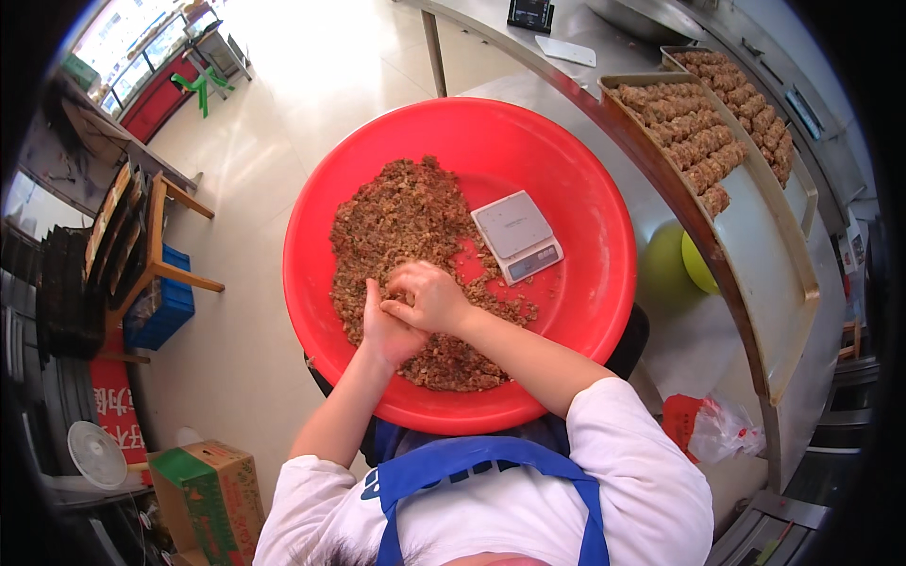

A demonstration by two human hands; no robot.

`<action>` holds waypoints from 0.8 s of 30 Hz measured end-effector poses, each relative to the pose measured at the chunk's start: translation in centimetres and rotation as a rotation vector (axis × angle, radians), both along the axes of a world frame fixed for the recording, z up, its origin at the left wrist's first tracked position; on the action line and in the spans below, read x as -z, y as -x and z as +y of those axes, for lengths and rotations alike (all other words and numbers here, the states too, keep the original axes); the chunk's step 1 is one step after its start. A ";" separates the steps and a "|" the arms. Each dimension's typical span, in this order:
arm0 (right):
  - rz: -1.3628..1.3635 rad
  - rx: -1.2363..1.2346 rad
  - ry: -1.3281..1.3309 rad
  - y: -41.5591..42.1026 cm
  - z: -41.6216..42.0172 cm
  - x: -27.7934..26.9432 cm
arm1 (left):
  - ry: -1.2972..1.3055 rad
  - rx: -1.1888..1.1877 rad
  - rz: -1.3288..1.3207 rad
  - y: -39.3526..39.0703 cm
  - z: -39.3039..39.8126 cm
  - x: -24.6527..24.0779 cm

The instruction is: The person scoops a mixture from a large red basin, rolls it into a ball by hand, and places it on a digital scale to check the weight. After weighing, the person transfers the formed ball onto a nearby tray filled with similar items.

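A large red plastic basin (467, 134) stands before me with a thick heap of ground meat mixture (403, 212) along its left and lower side. Over the meat my left hand (389, 325) is turned palm up, and my right hand (428, 297) lies curled on top of it. The two hands cup together; whatever is between them is mostly hidden, perhaps a bit of the mixture. To the right of my hands, a digital kitchen scale (515, 230) rests inside the basin with nothing on its platform. Crumbs of meat lie around the scale.
On the steel table at right, a metal tray (771, 283) holds rows of shaped meat portions (690, 134); a second tray (807, 191) lies beyond it. A white flat scraper (566, 51) is at the table's edge. A cardboard box (212, 495) and blue crate (163, 304) stand left.
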State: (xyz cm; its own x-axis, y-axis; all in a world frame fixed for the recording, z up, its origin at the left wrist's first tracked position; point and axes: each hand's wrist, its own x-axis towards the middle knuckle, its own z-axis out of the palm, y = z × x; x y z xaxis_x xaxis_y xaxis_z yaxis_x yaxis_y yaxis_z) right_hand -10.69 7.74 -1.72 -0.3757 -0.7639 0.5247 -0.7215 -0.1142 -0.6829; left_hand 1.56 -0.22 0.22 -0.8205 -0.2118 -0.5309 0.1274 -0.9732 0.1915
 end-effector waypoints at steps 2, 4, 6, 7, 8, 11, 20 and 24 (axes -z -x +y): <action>-0.003 0.020 -0.055 0.2 0.1 0.2 | -0.020 0.135 0.129 -0.4 0.9 -1.4; -0.004 0.138 -0.014 0.6 -1.0 -1.1 | -0.011 0.166 0.128 -0.3 0.5 0.6; -0.016 0.161 0.087 -0.9 -1.5 -1.4 | -0.071 0.170 0.225 -0.1 -0.2 2.5; -0.012 0.172 0.133 -1.3 -1.3 -1.3 | -0.224 0.105 0.330 0.1 -0.1 1.8; -0.146 0.060 -0.076 -1.7 -0.6 -1.1 | -0.377 0.039 0.431 0.2 -0.1 0.9; 0.221 0.233 0.048 -2.5 0.0 -1.4 | -0.459 -0.100 0.476 -0.3 -0.8 0.1; -0.211 0.124 0.080 -0.9 -0.3 -2.9 | 0.657 0.177 -0.496 0.6 0.6 -0.1; -0.356 0.177 -0.544 2.8 0.0 -0.5 | 0.258 0.112 0.023 -0.3 -1.9 1.7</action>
